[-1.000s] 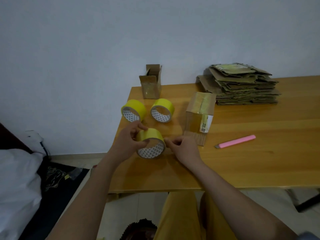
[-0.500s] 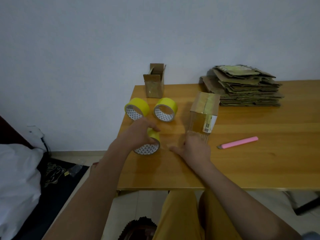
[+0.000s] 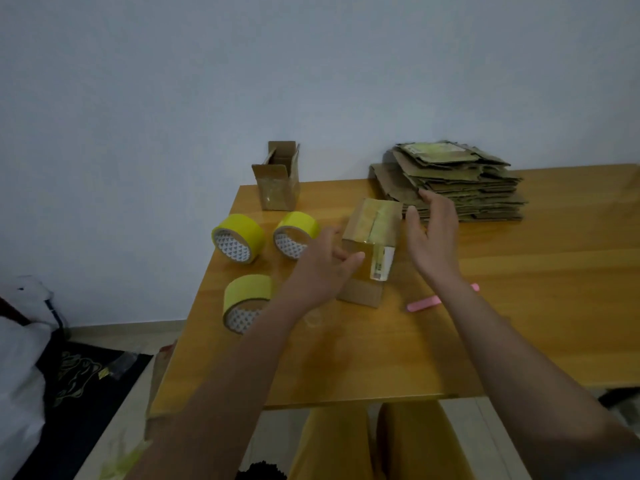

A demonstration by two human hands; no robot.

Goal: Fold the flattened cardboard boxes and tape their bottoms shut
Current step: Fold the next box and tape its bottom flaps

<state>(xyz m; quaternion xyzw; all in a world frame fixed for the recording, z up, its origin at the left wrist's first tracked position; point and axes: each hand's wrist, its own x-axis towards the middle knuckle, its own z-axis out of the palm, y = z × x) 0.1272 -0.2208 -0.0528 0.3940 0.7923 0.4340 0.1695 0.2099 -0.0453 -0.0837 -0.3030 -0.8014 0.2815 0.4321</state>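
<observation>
Progress partial. Taped box [image 3: 372, 237] stands at frame centre, sealed bottom up, seam covered. Left hand [image 3: 320, 268] touches its near-left side, fingers loosely spread; right hand [image 3: 433, 237] hovers just right of it, released, grasping nothing. Second folded box [image 3: 277, 178] stands at the table's [image 3: 519, 306] far edge. Stack of flattened boxes [image 3: 457, 181], upper right, remains unfolded. Three tape rolls [image 3: 239, 237] sit left of centre.

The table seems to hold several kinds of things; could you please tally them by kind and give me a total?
Yellow tape rolls: 3
Folded cardboard boxes: 2, one taped, one open-topped
Stack of flattened boxes: 1
Pink cutter: 1
Total: 7
</observation>
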